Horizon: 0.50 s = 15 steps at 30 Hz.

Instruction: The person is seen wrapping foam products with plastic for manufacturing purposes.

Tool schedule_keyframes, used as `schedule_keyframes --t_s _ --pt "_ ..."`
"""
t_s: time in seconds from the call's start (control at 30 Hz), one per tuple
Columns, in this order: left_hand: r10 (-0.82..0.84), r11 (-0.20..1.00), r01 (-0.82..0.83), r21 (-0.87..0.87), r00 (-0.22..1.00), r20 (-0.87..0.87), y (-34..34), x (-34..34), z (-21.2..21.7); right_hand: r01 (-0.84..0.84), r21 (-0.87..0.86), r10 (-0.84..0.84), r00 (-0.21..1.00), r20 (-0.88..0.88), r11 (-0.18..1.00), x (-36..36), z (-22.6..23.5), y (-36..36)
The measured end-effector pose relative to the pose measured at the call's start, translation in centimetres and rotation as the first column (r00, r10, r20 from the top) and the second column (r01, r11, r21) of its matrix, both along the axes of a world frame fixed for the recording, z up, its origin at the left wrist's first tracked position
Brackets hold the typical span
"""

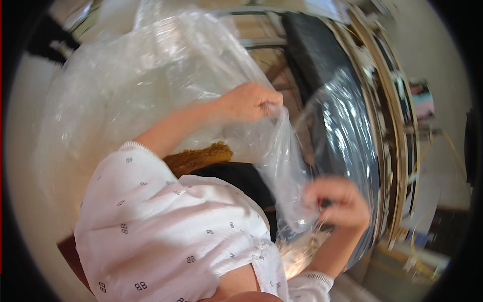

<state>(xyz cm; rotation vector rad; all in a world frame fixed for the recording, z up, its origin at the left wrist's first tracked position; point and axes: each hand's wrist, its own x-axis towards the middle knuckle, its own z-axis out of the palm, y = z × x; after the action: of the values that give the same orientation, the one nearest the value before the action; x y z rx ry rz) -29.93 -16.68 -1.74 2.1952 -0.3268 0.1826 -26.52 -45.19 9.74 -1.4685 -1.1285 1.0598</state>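
Note:
A large sheet of clear plastic film (110, 95) billows across the left and centre, thin and wrinkled. My left hand (251, 102) is closed on a gathered part of it near the middle. From there a bunched strip runs down toward my right hand (342, 201), which is blurred; its curled fingers are at the strip's edge and seem to pinch it. To the right lies a long black padded piece (322, 55), its nearer part under shiny clear film (342, 121).
Long wooden boards (402, 126) stand along the right side. Behind the film is a metal frame (256, 43). A fluffy mustard-brown cover (201, 157) lies beside my lap. At lower right are a box (397, 269) and a yellow cord (415, 246).

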Motion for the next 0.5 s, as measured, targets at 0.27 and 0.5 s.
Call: schedule_keyframes --t_s 0.27,0.5 --pt "-0.799 0.320 0.904 -0.285 0.419 0.432 -23.0 -7.0 9.3 0.424 -0.241 -0.438 0.899 -0.004 0.873 1.0 -5.5 6.0" --pt "-0.756 0.385 0.905 -0.181 0.422 0.501 -23.8 -7.9 14.0 0.913 -0.378 -0.720 0.363 0.591 0.151 -0.9 -8.0 -2.3"
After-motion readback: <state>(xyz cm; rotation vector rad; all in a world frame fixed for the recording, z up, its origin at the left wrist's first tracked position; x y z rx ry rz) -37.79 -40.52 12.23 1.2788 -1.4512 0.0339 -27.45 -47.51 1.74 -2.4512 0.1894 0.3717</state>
